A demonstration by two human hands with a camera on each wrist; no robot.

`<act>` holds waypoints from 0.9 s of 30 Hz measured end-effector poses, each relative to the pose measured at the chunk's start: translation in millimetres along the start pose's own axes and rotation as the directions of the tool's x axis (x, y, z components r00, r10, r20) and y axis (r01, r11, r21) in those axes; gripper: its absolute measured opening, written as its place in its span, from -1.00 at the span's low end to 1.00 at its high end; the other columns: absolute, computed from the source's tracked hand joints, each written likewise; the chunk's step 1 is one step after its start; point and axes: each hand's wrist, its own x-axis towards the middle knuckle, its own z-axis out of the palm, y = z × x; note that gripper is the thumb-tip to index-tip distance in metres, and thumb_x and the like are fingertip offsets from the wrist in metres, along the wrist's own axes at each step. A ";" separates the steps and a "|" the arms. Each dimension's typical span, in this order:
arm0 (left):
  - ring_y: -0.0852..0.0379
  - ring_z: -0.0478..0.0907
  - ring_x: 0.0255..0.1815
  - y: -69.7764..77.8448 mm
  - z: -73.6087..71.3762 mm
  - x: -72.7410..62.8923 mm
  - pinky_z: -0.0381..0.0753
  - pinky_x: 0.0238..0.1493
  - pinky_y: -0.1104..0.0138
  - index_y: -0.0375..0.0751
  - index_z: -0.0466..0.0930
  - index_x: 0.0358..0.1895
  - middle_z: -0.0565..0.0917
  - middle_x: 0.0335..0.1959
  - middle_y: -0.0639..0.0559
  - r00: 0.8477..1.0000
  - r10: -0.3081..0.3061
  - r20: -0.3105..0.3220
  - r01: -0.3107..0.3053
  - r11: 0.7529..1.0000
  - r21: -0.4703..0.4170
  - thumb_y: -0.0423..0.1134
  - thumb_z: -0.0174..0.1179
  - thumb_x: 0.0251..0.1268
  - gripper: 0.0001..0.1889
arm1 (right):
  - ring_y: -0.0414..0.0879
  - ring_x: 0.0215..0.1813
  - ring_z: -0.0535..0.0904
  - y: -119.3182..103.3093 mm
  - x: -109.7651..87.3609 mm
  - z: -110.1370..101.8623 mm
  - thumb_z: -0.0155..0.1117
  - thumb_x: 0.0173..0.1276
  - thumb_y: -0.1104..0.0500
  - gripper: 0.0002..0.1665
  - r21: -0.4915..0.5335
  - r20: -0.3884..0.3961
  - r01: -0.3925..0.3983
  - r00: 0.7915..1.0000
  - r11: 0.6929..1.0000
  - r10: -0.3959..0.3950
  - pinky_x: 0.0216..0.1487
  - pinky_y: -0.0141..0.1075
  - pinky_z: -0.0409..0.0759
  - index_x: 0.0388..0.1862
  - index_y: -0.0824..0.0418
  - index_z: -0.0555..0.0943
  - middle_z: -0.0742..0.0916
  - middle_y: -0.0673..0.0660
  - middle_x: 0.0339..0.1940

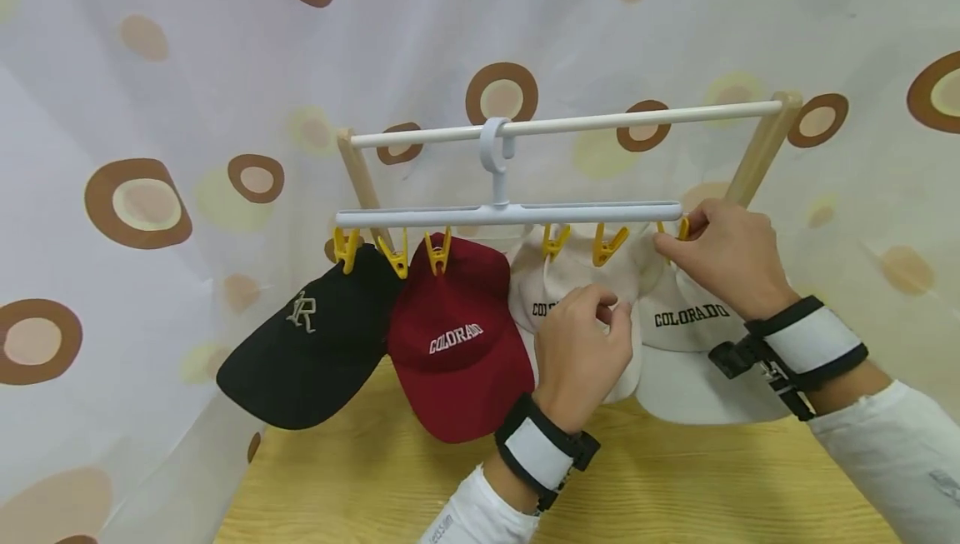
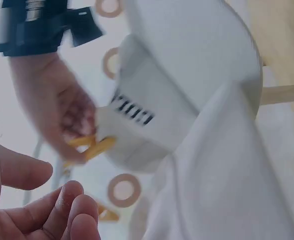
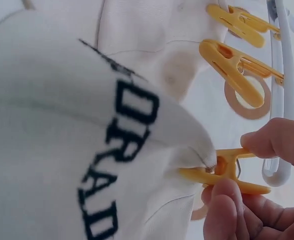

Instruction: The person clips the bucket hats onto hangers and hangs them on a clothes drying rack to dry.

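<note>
My right hand (image 1: 731,257) pinches a yellow clip (image 3: 228,167) at the right end of the white clip hanger (image 1: 570,213). Between that clip's tips is the folded edge of a white cap (image 1: 705,381) lettered COLORADO. My left hand (image 1: 581,348) is in front of another pale cap (image 1: 528,277), fingers loosely bent; its thumb and fingertips stand apart with nothing between them in the left wrist view. Further left, a red cap (image 1: 468,361) and a black cap (image 1: 318,344) hang from yellow clips. Another yellow clip (image 1: 609,246) sits right of the hanger's middle.
The hanger hooks over a white rod (image 1: 637,119) between wooden posts (image 1: 761,148). A wooden table (image 1: 337,477) lies below the caps. Behind hangs a pale curtain (image 1: 187,52) with brown ring patterns.
</note>
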 end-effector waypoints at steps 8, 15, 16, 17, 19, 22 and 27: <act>0.29 0.57 -0.51 -15.5 -43.4 -7.2 0.47 -0.43 0.55 -0.13 0.73 -0.28 0.71 -0.46 0.10 0.996 -0.044 -0.076 0.031 0.986 -0.161 -0.21 0.24 0.31 -0.89 | 0.11 -0.47 0.54 15.6 -1.7 -3.9 0.28 0.26 -0.02 -0.57 0.004 -0.040 -0.042 0.998 0.999 0.042 -0.57 -0.27 0.33 -0.27 0.38 0.54 0.69 0.39 -0.41; 0.19 0.57 -0.48 -45.4 -83.5 -14.4 0.51 -0.41 0.42 -0.15 0.73 -0.20 0.73 -0.40 0.04 0.982 -0.134 -0.131 0.122 0.988 -0.097 -0.22 0.27 0.29 -0.87 | 0.20 -0.33 0.60 18.9 2.8 -0.7 0.25 0.31 -0.11 -0.46 0.008 -0.022 -0.073 0.997 0.997 0.074 -0.52 -0.27 0.36 -0.14 0.39 0.54 0.70 0.45 -0.24; 0.19 0.56 -0.48 -50.0 -86.8 -16.1 0.51 -0.42 0.41 -0.15 0.73 -0.19 0.73 -0.40 0.03 0.980 -0.143 -0.136 0.131 0.987 -0.090 -0.22 0.27 0.29 -0.87 | 0.22 -0.32 0.61 19.5 2.9 -0.1 0.24 0.32 -0.13 -0.44 0.006 -0.016 -0.081 0.997 0.997 0.081 -0.52 -0.27 0.36 -0.12 0.39 0.54 0.71 0.46 -0.21; 0.20 0.55 -0.49 -54.5 -89.8 -18.0 0.51 -0.43 0.42 -0.15 0.73 -0.19 0.72 -0.40 0.03 0.978 -0.152 -0.140 0.141 0.986 -0.086 -0.22 0.28 0.29 -0.87 | 0.23 -0.30 0.62 20.1 2.8 0.6 0.24 0.33 -0.14 -0.43 0.006 -0.009 -0.088 0.996 0.996 0.088 -0.52 -0.27 0.36 -0.10 0.39 0.54 0.71 0.46 -0.19; 0.21 0.53 -0.50 -62.9 -94.9 -23.4 0.51 -0.46 0.42 -0.16 0.73 -0.18 0.72 -0.40 0.03 0.974 -0.173 -0.144 0.162 0.983 -0.085 -0.24 0.28 0.29 -0.87 | 0.26 -0.26 0.63 21.4 1.6 2.5 0.22 0.35 -0.16 -0.39 0.009 0.008 -0.099 0.995 0.995 0.099 -0.52 -0.27 0.36 -0.05 0.41 0.53 0.71 0.48 -0.14; 0.23 0.51 -0.50 -74.2 -99.8 -32.3 0.49 -0.48 0.43 -0.17 0.73 -0.18 0.70 -0.42 0.04 0.969 -0.203 -0.144 0.192 0.978 -0.083 -0.25 0.28 0.29 -0.88 | 0.30 -0.19 0.61 23.6 -0.6 4.2 0.18 0.38 -0.15 -0.37 0.022 0.033 -0.110 0.994 0.994 0.109 -0.49 -0.27 0.36 0.03 0.42 0.51 0.70 0.49 -0.07; 0.24 0.51 -0.47 -87.8 -105.6 -42.8 0.50 -0.45 0.43 -0.18 0.73 -0.16 0.70 -0.39 0.04 0.960 -0.235 -0.150 0.230 0.972 -0.050 -0.25 0.28 0.30 -0.86 | 0.37 -0.06 0.61 25.4 -5.8 2.3 0.11 0.42 -0.11 -0.33 0.047 0.063 -0.120 0.991 0.992 0.117 -0.39 -0.25 0.38 0.21 0.43 0.45 0.67 0.50 0.04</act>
